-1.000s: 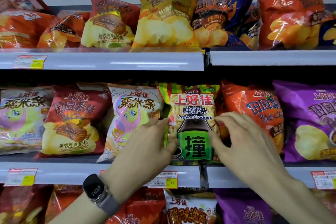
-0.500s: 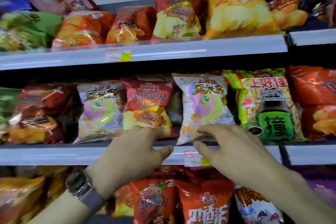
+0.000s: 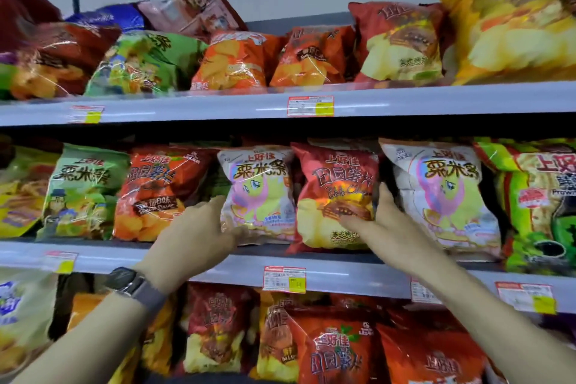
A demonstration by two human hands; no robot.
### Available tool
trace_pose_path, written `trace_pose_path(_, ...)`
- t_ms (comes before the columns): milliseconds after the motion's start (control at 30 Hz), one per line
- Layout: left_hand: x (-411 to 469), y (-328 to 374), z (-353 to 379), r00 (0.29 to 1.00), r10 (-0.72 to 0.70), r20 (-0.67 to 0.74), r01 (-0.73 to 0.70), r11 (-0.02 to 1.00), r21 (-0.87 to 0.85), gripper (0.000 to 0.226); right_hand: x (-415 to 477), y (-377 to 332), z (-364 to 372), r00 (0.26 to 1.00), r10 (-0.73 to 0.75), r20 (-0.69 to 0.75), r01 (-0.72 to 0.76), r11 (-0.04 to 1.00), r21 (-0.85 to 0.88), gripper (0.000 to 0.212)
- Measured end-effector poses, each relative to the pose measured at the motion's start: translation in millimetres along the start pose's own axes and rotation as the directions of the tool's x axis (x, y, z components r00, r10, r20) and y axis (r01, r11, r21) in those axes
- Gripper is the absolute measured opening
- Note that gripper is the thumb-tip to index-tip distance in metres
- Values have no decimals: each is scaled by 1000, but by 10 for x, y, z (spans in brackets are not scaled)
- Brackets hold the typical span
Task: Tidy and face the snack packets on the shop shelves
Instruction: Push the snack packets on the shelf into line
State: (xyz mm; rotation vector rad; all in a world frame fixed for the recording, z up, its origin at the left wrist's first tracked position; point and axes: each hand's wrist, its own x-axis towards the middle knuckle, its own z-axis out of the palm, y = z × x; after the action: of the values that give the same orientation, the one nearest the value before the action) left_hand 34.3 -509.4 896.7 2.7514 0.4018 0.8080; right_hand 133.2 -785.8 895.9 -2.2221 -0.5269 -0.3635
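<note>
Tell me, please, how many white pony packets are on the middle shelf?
2: one pony packet by the left hand, another right of the red packet. More may hide behind.

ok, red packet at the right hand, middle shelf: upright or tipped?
Upright, front out: red packet stands on its base on the middle shelf, print right way up. Right hand grips its right edge.

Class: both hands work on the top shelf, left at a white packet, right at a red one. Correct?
No: head view shows the middle shelf, not the top; left hand at the white packet, right hand at the red packet.
</note>
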Motion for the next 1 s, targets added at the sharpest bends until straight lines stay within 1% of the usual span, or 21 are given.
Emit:
trace_pose_path(67, 127, -40, 44, 1000, -21, -3, 21, 1000, -10, 82, 209, -2, 89, 996, 86, 8, -86, 984, 154, 116)
trace_pose_path(100, 196, -51, 64, 999, -33, -2, 33, 998, -49, 90, 300, 13, 133, 994, 108, -4, -105, 971, 214, 119)
trace_pose_path(167, 304, -49, 78, 998, -64, 11, 65, 987, -148, 97, 433, 68, 218, 993, 120, -7, -113, 950, 290, 112)
trace_pose_path(233, 413, -60, 96, 994, -102, 39, 108, 969, -224, 100, 454, 45, 266, 992, 127, -10, -117, 944, 310, 99)
trace_pose_path(300, 496, -80, 139, 992, -113, 62, 126, 949, -288, 95, 438, -10, 272, 993, 111, -35, -97, 957, 272, 81)
trace_pose_path(367, 556, -92, 183, 991, -110, 71, 129, 920, -370, 79, 421, -47, 273, 992, 94, -81, -73, 970, 231, 69)
trace_pose_path(433, 601, -102, 223, 991, -113, 75, 135, 885, -446, 69, 387, -103, 266, 986, 76, -150, -49, 983, 175, 73)
trace_pose_path(500, 650, -123, 263, 990, -113, 79, 138, 845, -517, 73, 378, -131, 253, 976, 40, -215, -5, 987, 161, 78)
trace_pose_path(600, 735, -168, 331, 990, -90, 112, 141, 751, -645, 86, 392, -157, 194, 965, 36, -261, 33, 967, 253, 84)
trace_pose_path(667, 774, -156, 372, 990, -58, 131, 135, 674, -726, 81, 412, -146, 149, 958, 37, -284, 56, 947, 315, 85)
trace_pose_path(767, 789, -71, 418, 992, -15, 125, 110, 583, -805, 69, 390, -136, 85, 954, 48, -295, 75, 916, 393, 74)
trace_pose_path(800, 792, -47, 439, 994, -18, 107, 97, 590, -801, 65, 382, -127, 62, 949, 52, -310, 83, 910, 406, 70)
trace_pose_path(867, 765, 14, 445, 999, -50, 13, 43, 660, -750, 59, 368, -119, 14, 940, 58, -335, 94, 902, 421, 68)
trace_pose_path(933, 732, 69, 397, 995, -63, -82, -10, 731, -682, 59, 342, -130, -39, 933, 61, -355, 96, 908, 408, 67)
trace_pose_path(1000, 690, 121, 270, 989, -66, -133, -35, 770, -638, 61, 317, -121, -98, 932, 59, -358, 88, 920, 381, 63)
